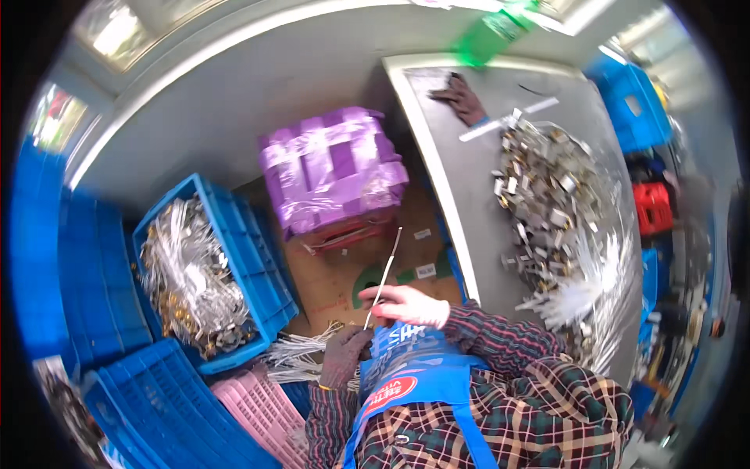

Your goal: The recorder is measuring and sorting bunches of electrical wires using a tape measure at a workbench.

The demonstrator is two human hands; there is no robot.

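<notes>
A thin white wire with a narrow tip stands tilted in front of my body. My left hand, in a dark knitted glove, is closed around its lower end. My bare right hand has its fingers on the wire a little higher up, seemingly pinching it; the exact grip is blurred. Below and left of my hands lies a bundle of similar white wires, partly hidden by the gloved hand. A blue apron covers my front.
To the left, a blue crate holds metal parts and white wires. Purple-taped padding tops a seat ahead. On the right, a grey table bears heaped metal pieces, white strands and a glove. A pink basket sits lower left.
</notes>
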